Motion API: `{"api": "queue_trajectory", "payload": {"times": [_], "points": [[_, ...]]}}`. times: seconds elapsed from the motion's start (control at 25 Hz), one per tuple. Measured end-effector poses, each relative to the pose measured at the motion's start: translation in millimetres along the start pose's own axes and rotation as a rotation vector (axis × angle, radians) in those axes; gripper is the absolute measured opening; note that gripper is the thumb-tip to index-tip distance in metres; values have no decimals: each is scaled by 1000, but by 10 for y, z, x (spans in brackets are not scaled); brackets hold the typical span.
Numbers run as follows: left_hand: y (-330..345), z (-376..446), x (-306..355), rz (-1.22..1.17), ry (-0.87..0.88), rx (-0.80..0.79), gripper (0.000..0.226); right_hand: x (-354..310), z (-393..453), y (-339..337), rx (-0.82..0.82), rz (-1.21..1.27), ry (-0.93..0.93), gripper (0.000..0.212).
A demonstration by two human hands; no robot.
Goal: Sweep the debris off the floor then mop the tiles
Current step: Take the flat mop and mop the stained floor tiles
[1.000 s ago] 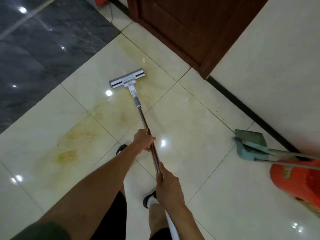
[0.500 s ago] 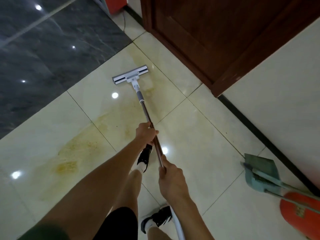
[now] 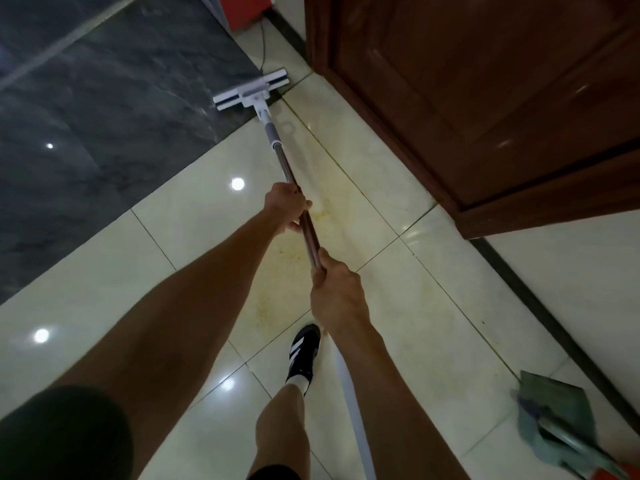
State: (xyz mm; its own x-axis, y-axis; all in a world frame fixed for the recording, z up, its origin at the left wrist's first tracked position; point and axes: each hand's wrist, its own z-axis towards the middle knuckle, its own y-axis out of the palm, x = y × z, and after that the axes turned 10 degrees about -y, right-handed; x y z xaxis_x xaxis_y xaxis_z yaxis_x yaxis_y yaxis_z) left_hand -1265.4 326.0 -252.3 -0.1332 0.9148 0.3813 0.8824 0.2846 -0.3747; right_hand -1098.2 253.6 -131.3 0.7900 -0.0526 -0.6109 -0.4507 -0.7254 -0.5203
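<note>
Gripping mop (image 3: 277, 140), head (image 3: 251, 89) pointing away

Both arms reach forward; the left hand (image 3: 286, 210) grips farther out, the right hand (image 3: 337, 295) nearer, fingers curled.

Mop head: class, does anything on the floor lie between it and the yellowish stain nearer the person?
Nothing visible does. The mop head sits at the dark tile's edge; only bare cream tile runs back along the handle to the stain. The dustpan lies off to the right by the wall.
</note>
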Motion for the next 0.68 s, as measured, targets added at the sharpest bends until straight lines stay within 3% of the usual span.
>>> {"api": "queue_trajectory", "payload": {"times": [0.12,0.32,0.68], "points": [[17,69,80,-1,-2,-28,27,27,69,-46,-10,46,-3,44],[431,-439,-345,21,-9,-84,38,507,-582,-51,-15,62,10,45],[2005,-2176,-2086,176,-25,-161,53,2277,-2885,114,9,125,85,46]]}}
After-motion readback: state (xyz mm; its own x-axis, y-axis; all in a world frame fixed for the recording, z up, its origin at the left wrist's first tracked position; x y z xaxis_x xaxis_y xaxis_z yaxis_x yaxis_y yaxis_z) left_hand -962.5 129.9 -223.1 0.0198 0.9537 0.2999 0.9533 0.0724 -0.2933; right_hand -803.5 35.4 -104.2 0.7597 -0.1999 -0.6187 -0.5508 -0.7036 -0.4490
